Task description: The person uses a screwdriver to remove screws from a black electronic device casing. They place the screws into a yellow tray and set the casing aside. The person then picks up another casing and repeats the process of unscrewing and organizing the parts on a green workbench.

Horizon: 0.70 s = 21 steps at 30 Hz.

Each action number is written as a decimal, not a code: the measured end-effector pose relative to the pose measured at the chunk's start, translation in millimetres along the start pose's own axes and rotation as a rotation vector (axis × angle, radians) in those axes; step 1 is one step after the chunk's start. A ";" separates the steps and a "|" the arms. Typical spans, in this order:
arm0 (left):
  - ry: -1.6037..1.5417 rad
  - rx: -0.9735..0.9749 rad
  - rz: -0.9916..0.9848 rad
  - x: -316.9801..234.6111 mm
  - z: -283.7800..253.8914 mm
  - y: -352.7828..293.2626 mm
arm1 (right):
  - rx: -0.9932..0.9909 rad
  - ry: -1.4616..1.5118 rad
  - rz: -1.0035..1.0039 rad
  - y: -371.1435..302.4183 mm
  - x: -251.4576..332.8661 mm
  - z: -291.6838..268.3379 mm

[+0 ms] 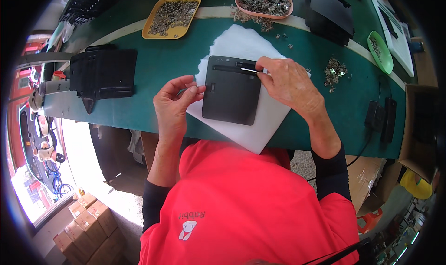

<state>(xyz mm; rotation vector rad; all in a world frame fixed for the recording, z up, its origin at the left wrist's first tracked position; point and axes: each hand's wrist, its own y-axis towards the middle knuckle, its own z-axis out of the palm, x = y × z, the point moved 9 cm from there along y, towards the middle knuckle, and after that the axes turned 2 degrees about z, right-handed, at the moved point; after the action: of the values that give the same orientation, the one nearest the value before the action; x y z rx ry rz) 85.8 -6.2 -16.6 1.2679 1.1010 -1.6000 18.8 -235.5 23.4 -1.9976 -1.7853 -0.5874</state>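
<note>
A flat black plastic panel (231, 98) with rounded corners and a long slot near its far edge lies on a white foam sheet (272, 118). At the panel's left edge is my left hand (176, 100), thumb and fingertips closed together; anything between them is too small to make out. My right hand (290, 85) reaches over the far right corner with thumb and forefinger pinched. From that pinch a thin white strip (249, 70) points left along the slot. Its other end is hidden by my fingers.
Small metal clips fill a yellow tray (147, 27), a pink tray (289, 12) and a green tray (384, 63). A loose clip pile (332, 74) lies on the green table (160, 56). Black plastic parts (103, 73) stand left; others (330, 16) stand far right. A black adapter (374, 115) sits right.
</note>
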 end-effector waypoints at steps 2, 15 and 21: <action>-0.022 0.013 -0.005 2.0 2.5 -0.1 | 0.029 0.005 0.050 -1.4 -5.2 -2.7; 0.210 0.054 0.062 -5.1 17.4 12.7 | -0.103 0.072 0.038 8.6 -20.6 10.1; 0.283 0.068 0.151 -9.4 36.5 28.3 | -0.128 0.021 0.034 8.3 -18.3 9.4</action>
<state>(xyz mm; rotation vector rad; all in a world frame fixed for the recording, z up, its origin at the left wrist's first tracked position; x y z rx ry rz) 103.7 -48.8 -7.2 1.6210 1.0976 -1.3841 25.7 -246.4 5.3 -2.0927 -1.7380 -0.7254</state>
